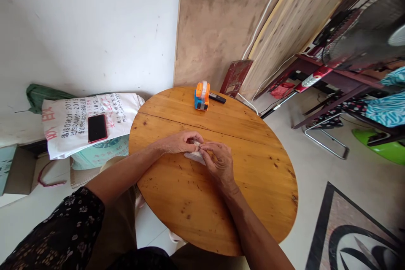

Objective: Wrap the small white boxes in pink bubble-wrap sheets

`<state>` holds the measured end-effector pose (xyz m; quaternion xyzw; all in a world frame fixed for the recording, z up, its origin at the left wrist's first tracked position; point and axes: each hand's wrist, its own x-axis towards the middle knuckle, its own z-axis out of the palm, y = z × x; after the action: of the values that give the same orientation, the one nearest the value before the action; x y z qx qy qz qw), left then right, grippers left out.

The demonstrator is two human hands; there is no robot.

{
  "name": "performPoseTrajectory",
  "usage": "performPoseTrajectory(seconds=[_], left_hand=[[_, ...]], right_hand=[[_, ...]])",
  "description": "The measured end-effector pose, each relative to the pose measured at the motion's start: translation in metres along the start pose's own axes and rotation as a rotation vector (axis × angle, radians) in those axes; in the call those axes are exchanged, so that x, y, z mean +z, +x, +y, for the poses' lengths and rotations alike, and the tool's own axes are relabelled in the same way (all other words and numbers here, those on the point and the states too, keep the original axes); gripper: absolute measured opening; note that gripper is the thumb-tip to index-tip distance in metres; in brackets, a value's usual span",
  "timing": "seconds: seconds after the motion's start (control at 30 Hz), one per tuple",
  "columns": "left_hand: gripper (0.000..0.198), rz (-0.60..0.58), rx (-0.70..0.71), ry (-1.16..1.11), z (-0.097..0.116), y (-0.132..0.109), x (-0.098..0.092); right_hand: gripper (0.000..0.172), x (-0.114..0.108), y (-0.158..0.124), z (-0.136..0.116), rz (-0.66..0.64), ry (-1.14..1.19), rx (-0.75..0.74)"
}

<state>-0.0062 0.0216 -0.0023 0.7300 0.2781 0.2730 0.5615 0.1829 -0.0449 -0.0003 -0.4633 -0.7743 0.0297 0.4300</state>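
Both my hands meet at the middle of a round wooden table (221,202). My left hand (182,141) and my right hand (218,161) have their fingers pinched together on a small white object (195,155) that rests on the tabletop. The object is mostly covered by my fingers, so I cannot make out what it is. An orange and blue tape dispenser (201,95) stands at the far edge of the table, well beyond my hands, with a dark marker-like stick (217,98) lying beside it.
A printed white sack (79,122) with a red-edged phone (97,128) on it sits to the left of the table. Wooden boards (221,25) lean on the wall behind. A dark bench (332,80), a fan (370,33) and a metal frame stand at right.
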Motion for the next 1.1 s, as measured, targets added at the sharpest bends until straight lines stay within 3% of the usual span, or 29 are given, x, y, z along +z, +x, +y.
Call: performPoseTrajectory(seconds=[0.4,0.57,0.73,0.87,1.1], left_hand=[[0.033,0.0,-0.007,-0.015,-0.003,0.001,0.001],[0.033,-0.006,-0.032,-0.048,-0.002,0.0,0.002],[0.03,-0.001,-0.063,-0.071,0.001,0.001,0.002],[0.029,0.015,-0.084,-0.13,0.0,0.002,0.004],[0.029,0.016,-0.119,-0.101,0.004,0.0,0.004]], right_hand=[[0.005,0.004,-0.002,-0.004,0.086,-0.011,-0.032],[0.027,-0.009,0.0,-0.001,0.064,0.06,-0.036],[0.031,-0.024,0.004,0.012,-0.118,0.037,-0.015],[0.038,-0.023,0.005,0.017,-0.266,0.019,-0.064],[0.01,-0.016,0.005,0.015,-0.134,-0.009,-0.049]])
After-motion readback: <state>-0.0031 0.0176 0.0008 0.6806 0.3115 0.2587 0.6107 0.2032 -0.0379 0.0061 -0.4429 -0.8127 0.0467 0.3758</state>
